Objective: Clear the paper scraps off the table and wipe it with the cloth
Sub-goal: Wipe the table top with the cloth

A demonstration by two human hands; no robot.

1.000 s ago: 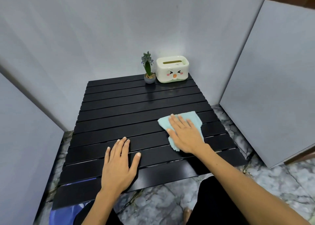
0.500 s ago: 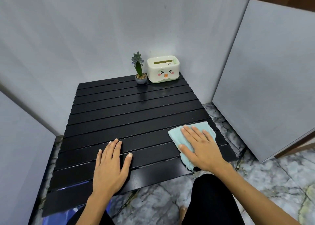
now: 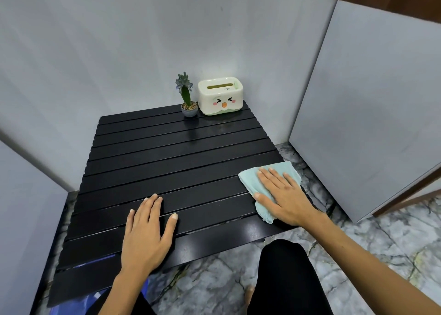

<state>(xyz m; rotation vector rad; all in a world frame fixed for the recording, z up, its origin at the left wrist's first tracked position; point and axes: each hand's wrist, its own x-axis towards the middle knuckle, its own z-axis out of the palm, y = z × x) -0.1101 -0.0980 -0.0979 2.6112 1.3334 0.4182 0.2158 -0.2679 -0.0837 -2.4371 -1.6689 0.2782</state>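
The cloth (image 3: 250, 179) is pale mint, soft and rumpled, lying at the table's (image 3: 167, 161) right edge with one corner hanging past it. The right hand (image 3: 282, 195) presses it flat, fingers straight. The left hand (image 3: 145, 228) rests flat on the near slats, holding nothing. The table is black and slatted; a plant (image 3: 187, 98) and tissue box (image 3: 220, 96) stand at its far right corner. Grey walls, marble floor.

1. A black slatted table (image 3: 152, 161) stands on a marbled floor (image 3: 372, 247).
2. At its far right corner: a small potted plant (image 3: 188, 99) just beside a cream tissue box (image 3: 220, 96).
3. At the right edge: a light blue cloth (image 3: 250, 181).
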